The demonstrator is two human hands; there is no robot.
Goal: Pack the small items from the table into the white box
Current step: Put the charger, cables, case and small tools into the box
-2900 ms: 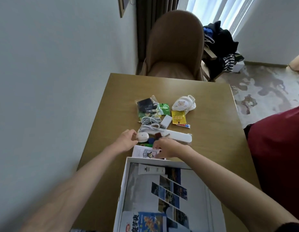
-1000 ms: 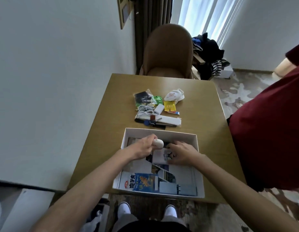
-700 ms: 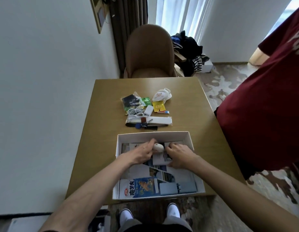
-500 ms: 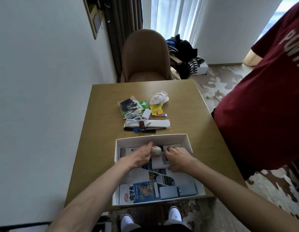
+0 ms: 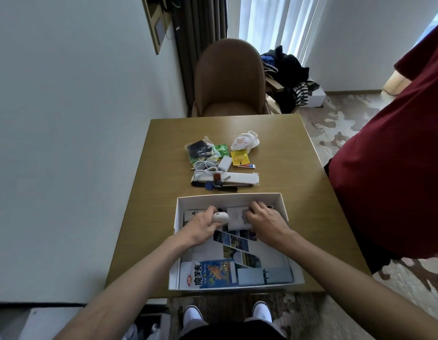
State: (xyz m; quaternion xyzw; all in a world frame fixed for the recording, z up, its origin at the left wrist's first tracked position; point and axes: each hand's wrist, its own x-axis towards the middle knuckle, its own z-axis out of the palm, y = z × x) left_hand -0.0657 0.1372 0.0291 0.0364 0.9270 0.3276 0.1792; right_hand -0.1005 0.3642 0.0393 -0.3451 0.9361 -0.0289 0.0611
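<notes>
The white box [image 5: 227, 196] lies open at the near edge of the wooden table [image 5: 159, 182]. Both hands are inside its far end. My left hand [image 5: 200, 223] is closed around a small white oval case [image 5: 220, 217]. My right hand [image 5: 264, 220] presses a small white card packet [image 5: 234, 218] flat onto the box floor. A blue snack packet [image 5: 210, 273] and picture cards lie in the box. Beyond the box sits a pile of small items: a long white case [image 5: 240, 179], white cables [image 5: 204, 168], a white charger [image 5: 224, 163], a yellow sachet [image 5: 239, 157], a white pouch [image 5: 245, 142].
A brown chair [image 5: 229, 79] stands at the table's far end. A person in a dark red shirt [image 5: 394, 155] stands close along the table's right side. A white wall runs along the left. Clothes are heaped by the window. My white shoes show under the table edge.
Both hands carried the oval case and the card packet from the pile into the box. They have since edged toward its far wall. My view has tilted up and back.
</notes>
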